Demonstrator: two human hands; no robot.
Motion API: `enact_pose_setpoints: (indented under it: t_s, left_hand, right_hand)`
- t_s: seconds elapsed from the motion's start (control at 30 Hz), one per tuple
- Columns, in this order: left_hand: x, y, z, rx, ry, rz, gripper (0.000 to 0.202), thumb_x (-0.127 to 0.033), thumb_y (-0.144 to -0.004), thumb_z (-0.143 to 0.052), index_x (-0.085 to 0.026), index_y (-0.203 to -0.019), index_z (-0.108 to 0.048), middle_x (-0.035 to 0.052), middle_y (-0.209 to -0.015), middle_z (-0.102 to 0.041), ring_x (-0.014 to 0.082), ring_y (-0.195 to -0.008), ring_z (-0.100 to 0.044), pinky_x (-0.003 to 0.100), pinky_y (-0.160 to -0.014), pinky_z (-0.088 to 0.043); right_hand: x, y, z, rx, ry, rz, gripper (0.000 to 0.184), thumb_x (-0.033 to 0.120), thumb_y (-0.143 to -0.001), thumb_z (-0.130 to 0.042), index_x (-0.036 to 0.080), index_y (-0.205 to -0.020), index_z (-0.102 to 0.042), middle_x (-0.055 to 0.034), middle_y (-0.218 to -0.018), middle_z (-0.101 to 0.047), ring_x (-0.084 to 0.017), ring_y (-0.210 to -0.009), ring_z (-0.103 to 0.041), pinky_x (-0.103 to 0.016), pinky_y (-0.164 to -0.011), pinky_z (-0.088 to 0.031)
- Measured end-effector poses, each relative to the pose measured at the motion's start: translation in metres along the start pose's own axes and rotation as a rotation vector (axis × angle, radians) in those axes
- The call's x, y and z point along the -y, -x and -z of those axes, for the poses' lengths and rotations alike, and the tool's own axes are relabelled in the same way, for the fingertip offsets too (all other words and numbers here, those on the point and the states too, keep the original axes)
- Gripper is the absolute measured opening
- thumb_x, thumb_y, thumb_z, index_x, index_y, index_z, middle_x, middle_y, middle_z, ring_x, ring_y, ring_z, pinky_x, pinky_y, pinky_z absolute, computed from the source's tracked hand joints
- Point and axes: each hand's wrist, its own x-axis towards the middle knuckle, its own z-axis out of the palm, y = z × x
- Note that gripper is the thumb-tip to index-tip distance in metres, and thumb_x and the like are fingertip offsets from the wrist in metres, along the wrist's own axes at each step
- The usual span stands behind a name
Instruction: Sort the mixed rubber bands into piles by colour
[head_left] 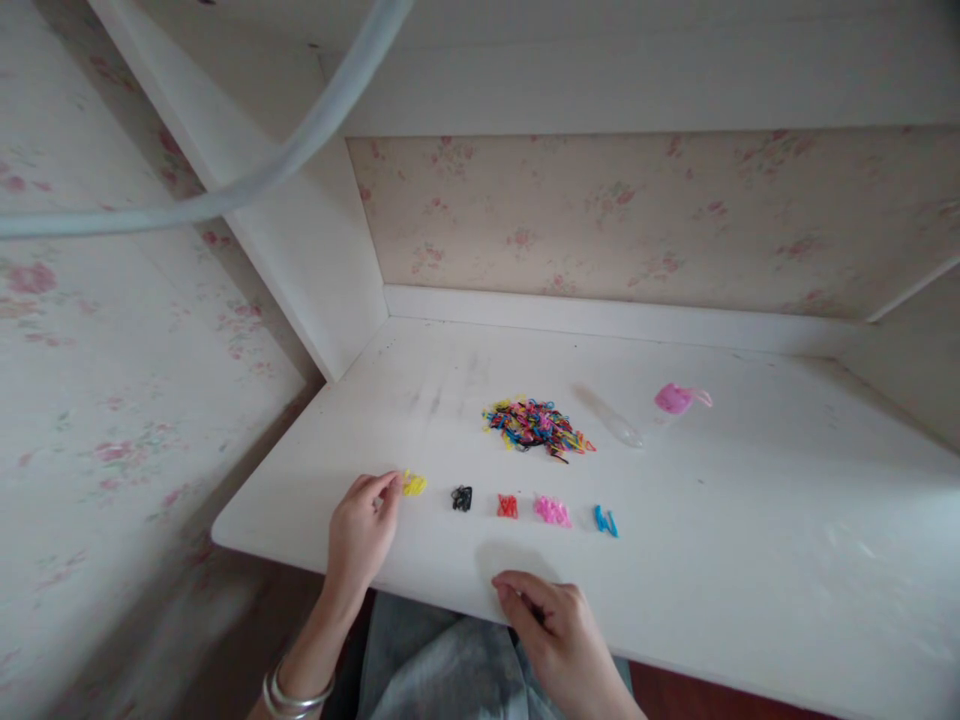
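My left hand (365,525) is at the left end of a row of small piles, its thumb and forefinger pinched on a yellow rubber band at the edge of the yellow pile (415,485). Rightward follow black rubber bands (462,498), red ones (508,506), pink ones (553,511) and a few blue ones (606,521). Behind the row lies a larger heap of mixed-colour rubber bands (536,425). My right hand (555,630) hovers by the table's front edge, fingertips pressed together; whatever they hold is too small to make out.
A clear plastic tube-like container (624,432) lies right of the heap. Farther right is a pink item with a loop (673,398), perhaps a lid. The white table (750,560) meets a side panel and a back wall, and a pale curved tube (300,150) crosses the upper left.
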Motion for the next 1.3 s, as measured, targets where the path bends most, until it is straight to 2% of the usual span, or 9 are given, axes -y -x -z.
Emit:
enact_pose_setpoints:
  t_s: [0.27,0.43,0.67,0.93,1.13,1.3]
  left_hand:
    - [-0.001,-0.001,0.001,-0.017,0.066,0.047,0.032,-0.044,-0.085,-0.046,-0.021,-0.092,-0.068,0.0029,-0.080,-0.066,0.0128,-0.062,-0.055,0.023,-0.062,-0.043]
    - [-0.001,-0.002,0.001,0.006,0.081,0.036,0.031,-0.043,-0.084,-0.049,-0.022,-0.093,-0.068,0.0021,-0.082,-0.066,0.0118,-0.062,-0.055,0.023,-0.064,-0.043]
    - [0.002,-0.001,0.001,0.021,0.068,0.008,0.029,-0.043,-0.084,-0.050,-0.023,-0.094,-0.069,0.0010,-0.074,-0.065,0.0128,-0.060,-0.053,0.025,-0.063,-0.043]
    - [0.012,-0.001,-0.002,0.090,0.191,0.058,0.028,-0.044,-0.084,-0.051,-0.023,-0.094,-0.067,0.0016,-0.093,-0.069,0.0152,-0.084,-0.062,0.025,-0.076,-0.046]
    - [0.009,-0.001,0.002,0.084,0.084,0.078,0.033,-0.049,-0.083,-0.050,-0.023,-0.092,-0.069,-0.0003,-0.073,-0.062,0.0134,-0.063,-0.054,0.025,-0.062,-0.043]
    - [0.005,-0.002,0.002,0.068,0.084,0.093,0.033,-0.048,-0.083,-0.050,-0.022,-0.092,-0.069,-0.0002,-0.074,-0.061,0.0131,-0.064,-0.053,0.025,-0.063,-0.043]
  right_hand:
    - [-0.001,-0.001,0.000,-0.014,0.017,-0.008,0.038,0.043,-0.089,-0.043,0.019,-0.091,-0.072,0.0007,-0.054,-0.053,-0.010,-0.048,-0.040,-0.021,-0.046,-0.028]
    - [0.000,-0.001,0.001,-0.014,0.026,-0.011,0.037,0.042,-0.089,-0.043,0.020,-0.091,-0.071,0.0009,-0.055,-0.054,-0.010,-0.048,-0.041,-0.021,-0.045,-0.028]
    - [0.001,-0.001,0.002,-0.010,0.028,-0.016,0.037,0.042,-0.090,-0.042,0.019,-0.092,-0.071,0.0017,-0.054,-0.051,-0.009,-0.048,-0.038,-0.021,-0.046,-0.026]
    - [-0.001,0.000,0.001,-0.004,-0.009,-0.026,0.036,0.042,-0.090,-0.043,0.019,-0.093,-0.070,0.0024,-0.057,-0.052,-0.008,-0.050,-0.038,-0.021,-0.047,-0.024]
    - [0.000,0.000,0.001,-0.001,-0.010,-0.026,0.036,0.042,-0.090,-0.043,0.019,-0.092,-0.070,0.0034,-0.054,-0.046,-0.008,-0.049,-0.033,-0.022,-0.046,-0.022]
    - [-0.001,-0.001,0.001,0.008,-0.017,-0.024,0.035,0.042,-0.089,-0.044,0.018,-0.088,-0.070,0.0036,-0.053,-0.042,-0.008,-0.049,-0.031,-0.022,-0.046,-0.021]
